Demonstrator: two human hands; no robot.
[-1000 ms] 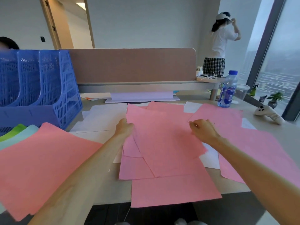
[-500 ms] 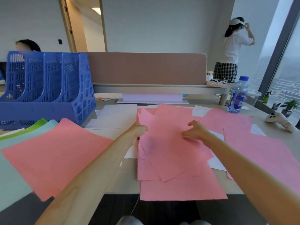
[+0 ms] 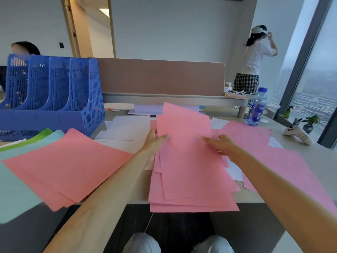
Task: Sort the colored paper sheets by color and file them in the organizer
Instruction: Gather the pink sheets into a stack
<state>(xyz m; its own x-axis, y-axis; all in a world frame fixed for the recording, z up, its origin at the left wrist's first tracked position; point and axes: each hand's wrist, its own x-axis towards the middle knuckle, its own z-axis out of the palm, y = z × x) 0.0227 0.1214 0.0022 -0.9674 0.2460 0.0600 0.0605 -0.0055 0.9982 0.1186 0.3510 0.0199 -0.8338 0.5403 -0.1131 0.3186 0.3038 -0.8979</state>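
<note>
**Pink pile being gathered**

Well to the left of the grip stands the blue organizer (image 3: 54, 99). The left hand (image 3: 155, 141) pinches the left edge of the pink sheets (image 3: 189, 170), thumb on top, and their far end tilts up. The right hand (image 3: 223, 146) lies on the right edge; whether it pinches, I cannot tell. The next move probably needs the pile squared, then carried left into one slot.

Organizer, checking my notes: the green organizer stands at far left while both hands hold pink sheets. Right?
No: the head view shows the organizer is blue, not green. It stands at far left, while the left hand and right hand hold pink sheets.
</note>
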